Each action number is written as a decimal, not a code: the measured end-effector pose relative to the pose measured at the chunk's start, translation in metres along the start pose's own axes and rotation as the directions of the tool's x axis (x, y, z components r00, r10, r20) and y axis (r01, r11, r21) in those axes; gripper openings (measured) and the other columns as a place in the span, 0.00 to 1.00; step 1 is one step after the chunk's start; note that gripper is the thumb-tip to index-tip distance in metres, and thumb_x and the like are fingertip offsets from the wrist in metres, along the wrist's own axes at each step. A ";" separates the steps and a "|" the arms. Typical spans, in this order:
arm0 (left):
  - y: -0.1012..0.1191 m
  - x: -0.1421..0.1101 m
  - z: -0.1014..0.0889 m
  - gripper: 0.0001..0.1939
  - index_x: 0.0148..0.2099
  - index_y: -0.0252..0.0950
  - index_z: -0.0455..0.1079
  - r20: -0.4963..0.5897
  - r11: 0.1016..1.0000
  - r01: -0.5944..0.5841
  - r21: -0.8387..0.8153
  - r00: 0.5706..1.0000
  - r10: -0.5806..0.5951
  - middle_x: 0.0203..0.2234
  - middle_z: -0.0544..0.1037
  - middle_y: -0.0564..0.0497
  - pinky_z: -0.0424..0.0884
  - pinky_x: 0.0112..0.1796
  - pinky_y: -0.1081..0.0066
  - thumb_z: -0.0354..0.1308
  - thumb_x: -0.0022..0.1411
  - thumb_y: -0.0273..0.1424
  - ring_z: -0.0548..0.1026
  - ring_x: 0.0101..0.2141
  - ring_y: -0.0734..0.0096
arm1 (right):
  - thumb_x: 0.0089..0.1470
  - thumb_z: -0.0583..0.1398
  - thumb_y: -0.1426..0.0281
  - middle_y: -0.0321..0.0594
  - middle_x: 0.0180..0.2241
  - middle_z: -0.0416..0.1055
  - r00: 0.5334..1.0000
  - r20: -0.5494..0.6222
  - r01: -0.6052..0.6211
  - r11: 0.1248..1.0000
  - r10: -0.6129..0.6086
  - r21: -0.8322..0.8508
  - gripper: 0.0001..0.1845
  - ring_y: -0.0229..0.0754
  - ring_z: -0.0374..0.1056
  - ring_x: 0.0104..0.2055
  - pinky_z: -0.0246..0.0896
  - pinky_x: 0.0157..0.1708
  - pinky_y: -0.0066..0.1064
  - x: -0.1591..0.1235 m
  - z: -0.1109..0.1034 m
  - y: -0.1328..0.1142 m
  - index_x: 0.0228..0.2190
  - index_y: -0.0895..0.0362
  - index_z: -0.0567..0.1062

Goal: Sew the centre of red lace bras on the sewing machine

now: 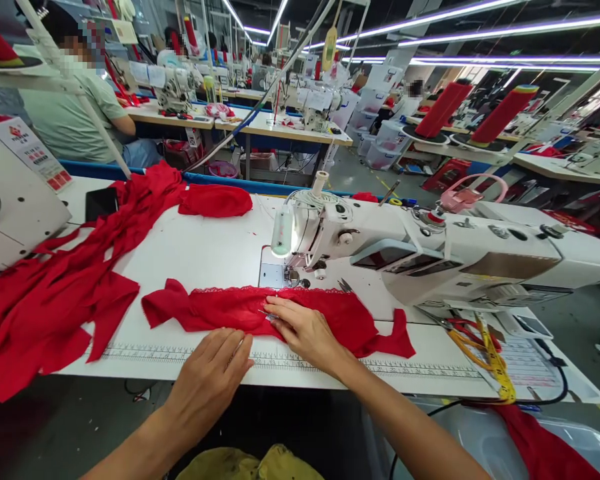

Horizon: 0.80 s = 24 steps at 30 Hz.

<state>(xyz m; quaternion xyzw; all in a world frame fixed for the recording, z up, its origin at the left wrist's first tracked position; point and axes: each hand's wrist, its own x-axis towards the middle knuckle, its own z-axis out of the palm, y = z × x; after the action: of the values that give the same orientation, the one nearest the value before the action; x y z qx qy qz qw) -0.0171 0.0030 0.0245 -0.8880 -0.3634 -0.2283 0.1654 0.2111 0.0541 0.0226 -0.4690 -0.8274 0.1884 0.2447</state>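
Note:
A red fabric piece with a lace-like upper edge (220, 310) lies spread across the white sewing table in front of the sewing machine (330, 233). My left hand (215, 367) rests flat at the fabric's lower edge, over the printed ruler, fingers stretched out and holding nothing. On the middle of the fabric lies my right hand (300, 327), its index finger extended near the lace edge. Small thread snips (269, 315) poke out from under its curled fingers, mostly hidden. The needle and presser foot (291, 275) are just behind the fabric, apart from it.
A heap of red fabric (75, 287) covers the table's left side, beside a dark phone (101, 204). A folded red piece (215, 200) lies at the back. Scissors (467, 337) and a yellow tape measure (495, 363) lie at right. A co-worker (75, 100) sits beyond.

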 end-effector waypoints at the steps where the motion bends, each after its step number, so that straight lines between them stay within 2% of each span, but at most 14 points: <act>1: 0.005 0.004 0.005 0.14 0.53 0.27 0.70 0.021 1.000 0.027 -0.002 0.999 -0.027 0.42 0.77 0.40 0.72 0.46 0.57 0.51 0.72 0.30 0.74 0.43 0.56 | 0.64 0.57 0.72 0.37 0.59 0.70 1.000 0.001 -0.004 1.000 0.004 0.012 0.18 0.42 0.70 0.58 0.69 0.54 0.34 0.000 -0.001 0.000 0.53 0.50 0.76; 3: 0.013 0.008 0.013 0.17 0.52 0.27 0.71 0.075 0.997 0.079 -0.004 0.994 -0.079 0.42 0.77 0.39 0.72 0.44 0.57 0.50 0.72 0.35 0.74 0.43 0.54 | 0.64 0.57 0.73 0.37 0.59 0.70 1.000 0.015 -0.010 1.000 0.010 0.025 0.19 0.42 0.70 0.58 0.68 0.56 0.35 0.000 -0.005 0.001 0.54 0.50 0.76; 5: 0.015 0.010 0.017 0.16 0.51 0.29 0.71 0.101 0.994 0.108 -0.001 0.989 -0.108 0.40 0.76 0.40 0.72 0.42 0.56 0.50 0.72 0.36 0.74 0.42 0.54 | 0.64 0.57 0.74 0.38 0.60 0.70 0.999 0.034 -0.011 1.000 0.010 0.030 0.19 0.42 0.69 0.59 0.67 0.57 0.36 0.000 -0.008 0.001 0.54 0.50 0.75; 10: 0.014 0.010 0.015 0.16 0.49 0.30 0.72 0.131 0.997 0.075 0.017 0.988 -0.076 0.46 0.74 0.36 0.70 0.48 0.54 0.52 0.71 0.37 0.72 0.46 0.50 | 0.62 0.60 0.72 0.39 0.60 0.69 0.999 0.050 -0.024 0.999 0.022 0.046 0.20 0.43 0.67 0.61 0.66 0.59 0.37 0.000 -0.013 0.002 0.55 0.50 0.74; 13: 0.014 0.011 0.013 0.17 0.51 0.31 0.72 0.175 0.998 0.069 0.007 0.982 -0.069 0.42 0.76 0.39 0.70 0.41 0.58 0.53 0.70 0.39 0.73 0.40 0.54 | 0.60 0.63 0.71 0.38 0.60 0.70 0.997 0.067 -0.030 0.997 0.025 0.071 0.21 0.44 0.67 0.61 0.66 0.58 0.37 0.001 -0.014 0.003 0.55 0.49 0.75; 17: 0.012 0.012 0.014 0.22 0.60 0.30 0.68 0.160 0.998 0.053 0.013 0.986 -0.055 0.42 0.77 0.41 0.69 0.41 0.58 0.52 0.71 0.38 0.73 0.39 0.56 | 0.59 0.64 0.72 0.39 0.59 0.71 0.995 0.093 -0.033 0.992 0.022 0.122 0.21 0.44 0.67 0.61 0.65 0.58 0.36 0.004 -0.016 0.005 0.54 0.52 0.75; 20: 0.008 0.015 0.016 0.20 0.57 0.29 0.70 0.115 1.000 0.023 0.001 0.993 -0.023 0.45 0.77 0.40 0.66 0.48 0.55 0.49 0.73 0.36 0.73 0.44 0.54 | 0.60 0.63 0.72 0.42 0.60 0.70 0.996 0.084 0.009 0.990 -0.021 0.138 0.21 0.45 0.65 0.62 0.63 0.59 0.37 0.002 -0.020 0.003 0.55 0.53 0.75; 22: 0.006 0.018 0.018 0.19 0.56 0.27 0.71 0.073 1.000 0.000 -0.018 0.997 0.001 0.48 0.78 0.39 0.63 0.53 0.55 0.47 0.74 0.34 0.73 0.48 0.53 | 0.62 0.61 0.69 0.44 0.58 0.71 0.999 0.049 0.012 0.997 -0.016 0.083 0.20 0.45 0.69 0.58 0.67 0.55 0.36 -0.003 -0.025 -0.001 0.55 0.53 0.73; 24: 0.005 0.020 0.019 0.20 0.54 0.26 0.72 0.051 0.999 -0.014 -0.036 0.999 0.016 0.48 0.78 0.39 0.62 0.55 0.55 0.46 0.74 0.34 0.73 0.50 0.54 | 0.66 0.57 0.67 0.45 0.51 0.73 0.999 0.026 -0.030 0.998 0.032 -0.052 0.19 0.43 0.73 0.47 0.71 0.43 0.32 -0.011 -0.030 -0.008 0.57 0.54 0.71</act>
<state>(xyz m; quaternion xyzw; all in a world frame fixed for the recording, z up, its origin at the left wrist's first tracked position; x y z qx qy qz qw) 0.0048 0.0197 0.0187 -0.8990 -0.3568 -0.2108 0.1419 0.2277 0.0432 0.0491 -0.4854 -0.8278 0.1768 0.2187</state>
